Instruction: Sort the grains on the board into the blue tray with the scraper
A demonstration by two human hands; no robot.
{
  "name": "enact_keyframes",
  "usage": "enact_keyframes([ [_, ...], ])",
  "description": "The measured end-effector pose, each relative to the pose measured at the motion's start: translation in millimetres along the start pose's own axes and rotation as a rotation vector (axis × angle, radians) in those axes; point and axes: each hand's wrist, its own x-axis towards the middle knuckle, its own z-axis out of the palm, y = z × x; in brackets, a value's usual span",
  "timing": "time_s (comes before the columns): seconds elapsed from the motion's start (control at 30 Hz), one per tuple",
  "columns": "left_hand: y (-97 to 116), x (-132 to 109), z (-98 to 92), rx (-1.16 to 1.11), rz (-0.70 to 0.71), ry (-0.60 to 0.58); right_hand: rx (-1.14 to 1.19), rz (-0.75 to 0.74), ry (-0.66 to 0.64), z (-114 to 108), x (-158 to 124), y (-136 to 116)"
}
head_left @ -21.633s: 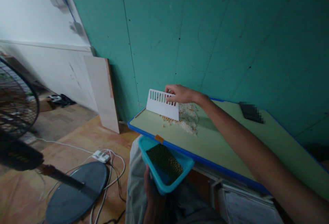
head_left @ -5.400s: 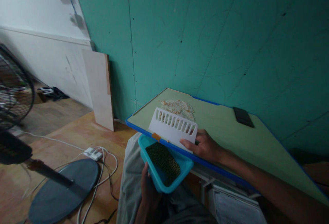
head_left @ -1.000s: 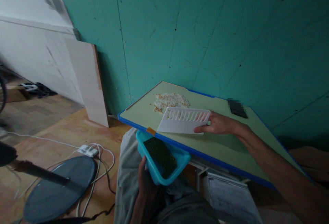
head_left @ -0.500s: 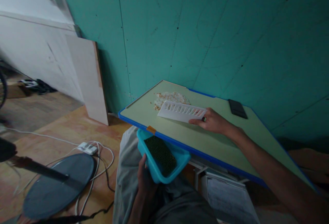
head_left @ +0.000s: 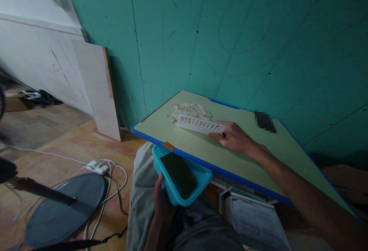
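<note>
My right hand grips the right end of a white slotted plastic strip, which is tilted on its long edge over the table. Just behind the strip lies a spread of pale and orange-brown grains. My left hand is wrapped round the near left side of a turquoise plastic basin, held over my lap under the table's front edge. Dark green beans or similar small grains fill part of the basin. Its far rim is partly hidden by the table.
The pale green table has a blue edge and stands against a green wall. A dark blurred flat object lies at its back right. On the floor at left are a round stand base, cables and a power strip.
My right hand has shifted slightly left and tilted the slotted strip, so its face looks narrower. My left hand and the basin have stayed nearly still.
</note>
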Motion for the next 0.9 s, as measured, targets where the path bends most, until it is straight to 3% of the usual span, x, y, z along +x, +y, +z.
enact_keyframes([
  [0.27, -11, -6, 19.0, 0.05, 0.146, 0.115, -0.297, -0.125, -0.047, 2, -2, -12],
  [0.63, -5, -3, 10.5, 0.068, 0.028, 0.089, -0.341, -0.112, -0.094, -2, -4, -20],
  [0.9, -4, -5, 15.0, 0.052, 0.029, 0.093, -0.347, -0.123, -0.161, -9, -3, -26],
])
